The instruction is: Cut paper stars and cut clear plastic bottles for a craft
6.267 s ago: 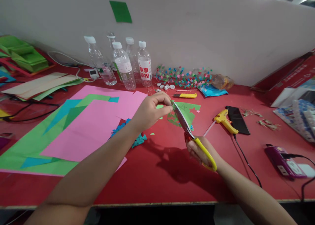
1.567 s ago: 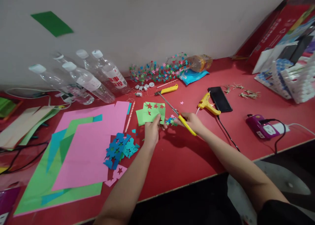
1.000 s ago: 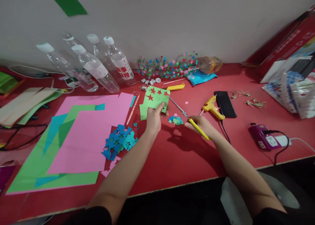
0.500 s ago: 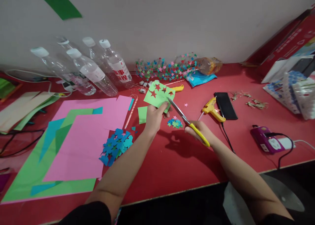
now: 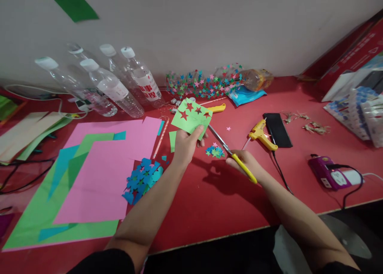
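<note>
Green paper (image 5: 191,123) pinched, scissors (image 5: 239,162) gripped

In the head view, the left hand (image 5: 186,146) pinches the thin, smooth green paper, thumb flat on top and fingers beneath; 4 pointed star holes show red through it. The paper sits at 12 o'clock from that hand. The right hand (image 5: 249,162), at 4 o'clock from the paper, curls its fingers around the scissors' yellow handle, which partly hides them. The slim metal blades point toward 11 o'clock, tips by the paper's edge; whether they touch it I cannot tell. Small paper stars (image 5: 214,150) are heaped between the hands on the red tabletop (image 5: 197,214). From the left hand, jagged blue scraps (image 5: 140,180) lie at 8 o'clock, 5 clear plastic bottles (image 5: 115,89) stand at 10 o'clock, and a yellow glue gun (image 5: 261,135) lies at 3 o'clock.
</note>
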Demonstrator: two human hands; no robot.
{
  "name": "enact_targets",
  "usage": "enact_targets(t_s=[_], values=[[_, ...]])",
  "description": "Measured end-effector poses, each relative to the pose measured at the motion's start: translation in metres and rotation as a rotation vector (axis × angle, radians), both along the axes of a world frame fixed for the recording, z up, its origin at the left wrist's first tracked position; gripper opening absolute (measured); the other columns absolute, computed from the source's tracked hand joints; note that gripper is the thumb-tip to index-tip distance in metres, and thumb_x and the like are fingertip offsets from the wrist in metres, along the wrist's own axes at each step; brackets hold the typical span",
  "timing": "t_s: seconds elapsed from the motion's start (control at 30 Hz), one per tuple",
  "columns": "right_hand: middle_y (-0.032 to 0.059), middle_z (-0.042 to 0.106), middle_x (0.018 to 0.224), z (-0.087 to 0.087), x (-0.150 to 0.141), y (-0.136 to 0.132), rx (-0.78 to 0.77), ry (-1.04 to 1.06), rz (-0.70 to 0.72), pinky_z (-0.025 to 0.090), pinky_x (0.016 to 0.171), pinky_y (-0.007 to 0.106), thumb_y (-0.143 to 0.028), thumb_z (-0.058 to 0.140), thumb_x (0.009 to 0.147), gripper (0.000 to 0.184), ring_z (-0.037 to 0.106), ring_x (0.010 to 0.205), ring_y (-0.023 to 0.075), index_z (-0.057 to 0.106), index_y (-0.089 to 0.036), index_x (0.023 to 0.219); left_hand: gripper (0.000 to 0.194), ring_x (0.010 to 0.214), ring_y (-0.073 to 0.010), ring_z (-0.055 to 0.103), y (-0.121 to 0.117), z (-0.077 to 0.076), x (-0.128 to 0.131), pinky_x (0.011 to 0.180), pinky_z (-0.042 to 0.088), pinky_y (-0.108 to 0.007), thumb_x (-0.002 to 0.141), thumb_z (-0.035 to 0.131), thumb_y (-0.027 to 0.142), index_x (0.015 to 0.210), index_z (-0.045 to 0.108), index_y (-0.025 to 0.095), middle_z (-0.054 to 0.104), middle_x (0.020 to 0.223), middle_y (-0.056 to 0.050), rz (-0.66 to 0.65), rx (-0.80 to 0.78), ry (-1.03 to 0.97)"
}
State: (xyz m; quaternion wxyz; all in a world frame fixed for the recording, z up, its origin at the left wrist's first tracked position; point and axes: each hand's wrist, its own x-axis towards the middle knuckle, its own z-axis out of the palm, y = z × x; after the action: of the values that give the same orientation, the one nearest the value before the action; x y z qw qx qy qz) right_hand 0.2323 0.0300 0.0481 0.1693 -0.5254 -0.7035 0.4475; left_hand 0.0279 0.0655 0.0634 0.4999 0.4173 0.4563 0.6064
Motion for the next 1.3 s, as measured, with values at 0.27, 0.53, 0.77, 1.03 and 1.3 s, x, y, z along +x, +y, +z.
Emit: enact_targets(t_s=[0.27,0.53,0.77,1.03,1.3], values=[[-0.004,0.037,0.057,0.004,-0.002,-0.002,-0.003,0.025,0.034,0.026,0.051,0.025,-0.07,0.05,0.077,0.051,0.033,0.056,0.0106,0.042,-0.02,0.065,0.019,0.037,-0.006,0.049,-0.002,0.005,-0.002,0.036,0.035,-0.019,0.079,0.067,0.032,0.071,0.062,0.015,0.064,0.057,0.0,0.015,-0.004,-0.026],[-0.0039,0.038,0.057,0.002,-0.004,-0.007,0.003,0.077,0.042,0.026,0.051,0.025,-0.067,0.048,0.081,0.049,0.034,0.055,0.0102,0.043,-0.02,0.066,0.018,0.036,-0.0065,0.05,-0.007,0.007,0.001,0.035,0.034,-0.02,0.082,0.064,0.032,0.073,0.062,0.016,0.064,0.057,0.0,-0.024,0.005,-0.003],[-0.002,0.045,0.056,-0.003,-0.005,-0.01,-0.065,0.176,0.075,0.028,0.047,0.025,-0.078,0.042,0.079,0.06,0.037,0.05,0.0098,0.047,-0.019,0.068,0.019,0.035,-0.0058,0.047,-0.008,0.012,-0.001,0.035,0.032,-0.021,0.081,0.063,0.029,0.067,0.061,0.017,0.062,0.055,0.0,-0.063,0.028,0.024],[-0.0022,0.047,0.054,0.008,-0.008,-0.019,-0.106,0.281,0.075,0.03,0.047,0.026,-0.08,0.042,0.08,0.063,0.037,0.048,0.0095,0.052,-0.018,0.072,0.019,0.036,-0.006,0.045,-0.011,0.015,0.0,0.035,0.032,-0.021,0.08,0.064,0.03,0.065,0.059,0.018,0.06,0.054,0.001,-0.07,0.046,-0.003],[-0.0019,0.044,0.052,0.007,-0.01,-0.022,-0.069,0.206,0.042,0.027,0.046,0.026,-0.079,0.04,0.081,0.062,0.037,0.047,0.0095,0.047,-0.02,0.064,0.021,0.036,-0.0055,0.042,-0.015,0.02,0.002,0.036,0.03,-0.021,0.081,0.063,0.029,0.064,0.058,0.018,0.057,0.052,0.003,-0.013,0.08,0.071]])
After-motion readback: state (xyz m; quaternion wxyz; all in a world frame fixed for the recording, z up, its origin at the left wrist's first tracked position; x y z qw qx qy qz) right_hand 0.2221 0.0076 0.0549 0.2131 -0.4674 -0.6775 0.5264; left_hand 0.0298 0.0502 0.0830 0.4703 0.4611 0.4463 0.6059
